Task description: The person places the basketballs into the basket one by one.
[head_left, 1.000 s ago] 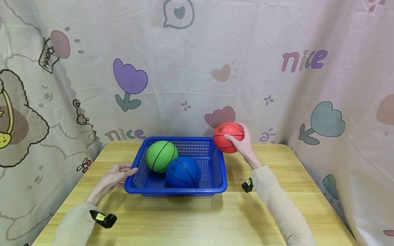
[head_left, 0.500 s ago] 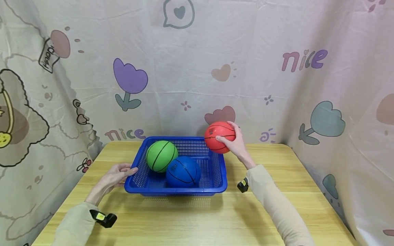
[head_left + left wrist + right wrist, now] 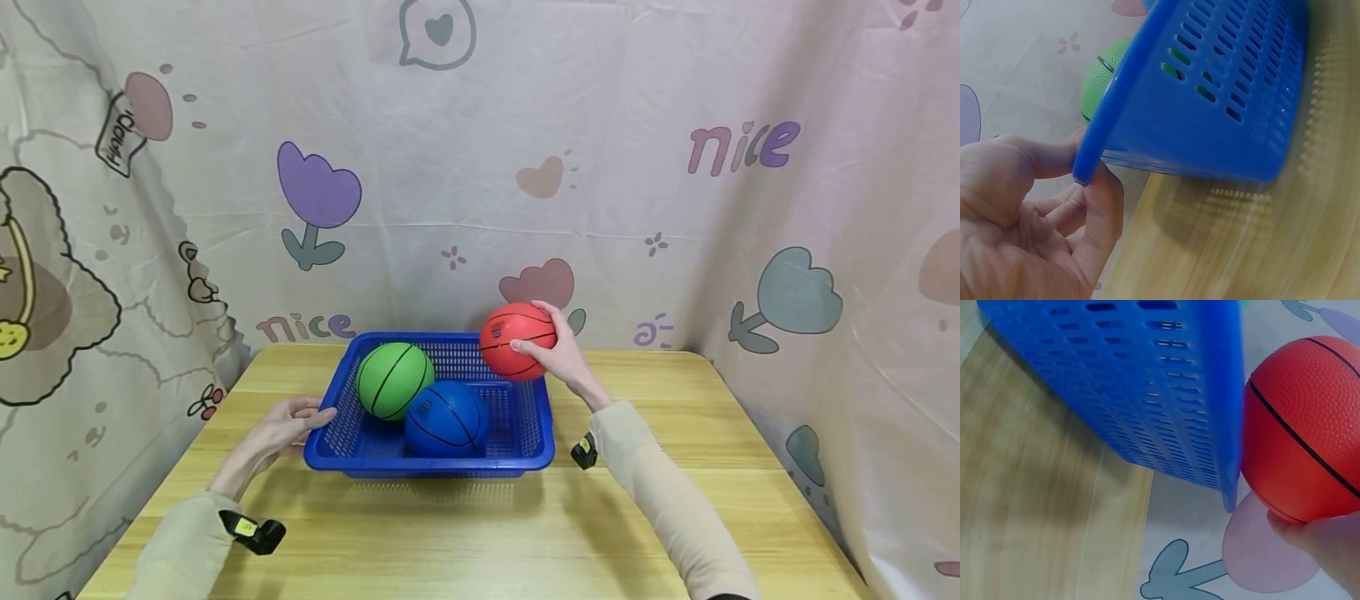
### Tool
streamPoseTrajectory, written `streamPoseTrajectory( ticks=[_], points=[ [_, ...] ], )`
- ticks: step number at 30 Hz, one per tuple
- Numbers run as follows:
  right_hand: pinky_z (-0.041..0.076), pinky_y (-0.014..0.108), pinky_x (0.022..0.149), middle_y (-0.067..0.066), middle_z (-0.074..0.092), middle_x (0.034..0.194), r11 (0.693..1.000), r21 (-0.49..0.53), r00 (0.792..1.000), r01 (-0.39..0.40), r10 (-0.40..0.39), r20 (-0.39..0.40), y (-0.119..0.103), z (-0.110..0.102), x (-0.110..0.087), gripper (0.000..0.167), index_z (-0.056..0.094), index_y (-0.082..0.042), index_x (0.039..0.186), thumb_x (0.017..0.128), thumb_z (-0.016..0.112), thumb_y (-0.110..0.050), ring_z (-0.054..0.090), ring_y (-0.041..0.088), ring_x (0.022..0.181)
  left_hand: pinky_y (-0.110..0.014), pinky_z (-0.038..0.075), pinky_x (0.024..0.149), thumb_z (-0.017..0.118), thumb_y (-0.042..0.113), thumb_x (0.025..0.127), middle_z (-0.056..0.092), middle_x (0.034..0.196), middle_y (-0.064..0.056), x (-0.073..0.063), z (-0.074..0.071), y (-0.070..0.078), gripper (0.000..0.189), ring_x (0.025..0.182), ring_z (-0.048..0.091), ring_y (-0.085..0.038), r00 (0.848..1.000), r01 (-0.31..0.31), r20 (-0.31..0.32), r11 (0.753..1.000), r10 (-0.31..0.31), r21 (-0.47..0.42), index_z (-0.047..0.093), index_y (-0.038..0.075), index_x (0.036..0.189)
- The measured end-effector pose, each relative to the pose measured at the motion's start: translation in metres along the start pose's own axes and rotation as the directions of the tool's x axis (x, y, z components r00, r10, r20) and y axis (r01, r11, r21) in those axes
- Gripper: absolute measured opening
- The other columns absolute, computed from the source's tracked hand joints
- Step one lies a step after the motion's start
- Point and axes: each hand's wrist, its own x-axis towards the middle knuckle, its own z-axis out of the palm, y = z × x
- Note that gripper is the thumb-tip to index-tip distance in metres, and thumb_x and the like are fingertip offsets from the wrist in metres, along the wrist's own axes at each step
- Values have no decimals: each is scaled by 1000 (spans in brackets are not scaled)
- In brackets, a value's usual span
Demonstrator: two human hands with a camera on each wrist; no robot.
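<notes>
A blue plastic basket [image 3: 429,464] with slotted walls stands on the table. In it lie a green ball [image 3: 394,381] and, in front of that, a blue ball [image 3: 447,419], both with black basketball lines. My left hand [image 3: 288,426] pinches the basket's left rim between thumb and fingers, as the left wrist view shows at the rim [image 3: 1105,119]. With my right hand [image 3: 558,348] I grip a red ball [image 3: 512,342] from its right side. It is held over the basket's back right corner, higher than the other balls.
The wooden table [image 3: 675,483] extends around the basket on all sides. Behind it hangs a printed cloth [image 3: 622,92], which also runs along the left and right sides.
My right hand has carried the red ball left, from beside the basket's right rim to over its back right corner. The left hand and the basket have stayed put.
</notes>
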Motion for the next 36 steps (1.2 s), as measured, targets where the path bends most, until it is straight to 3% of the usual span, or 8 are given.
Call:
streamPoseTrajectory(
  ticks=[7,15,21,30,36],
  points=[
    [49,57,105,22,38,151,999,-44,998,8,-6,59,-15,6,-8,75,34,-10,154,90,72,-18,47,43,134,-36,63,79,57,31,104,63,129,-26,-1,1,0,70,90,73,-15,1000,-3,6,999,3,-32,27,-16,147],
    [50,59,104,18,32,156,997,-72,995,-8,15,95,25,16,20,81,31,-19,157,89,75,-22,46,43,136,-35,63,78,57,31,104,64,128,-25,-1,1,0,70,89,73,-14,1000,-7,0,999,7,-33,27,-16,147],
    [51,57,102,14,34,154,997,-74,993,-4,12,113,29,22,22,78,33,-24,155,88,76,-27,48,40,134,-34,63,77,57,30,104,62,130,-27,-1,1,0,71,87,73,-13,1000,3,-2,999,-3,-33,26,-15,148],
    [53,55,101,12,36,152,989,-148,989,10,12,145,33,30,23,78,36,-23,152,86,77,-33,50,37,132,-33,63,76,58,31,103,71,114,-7,0,0,-1,71,85,73,-13,1000,-3,11,999,4,-49,28,-14,148],
    [53,53,100,14,38,149,981,-195,986,16,17,167,37,33,24,79,37,-21,152,85,78,-34,51,36,130,-33,63,76,59,31,103,71,115,-8,0,1,0,70,86,74,-13,1000,-4,8,999,4,-48,29,-14,148]
  ],
)
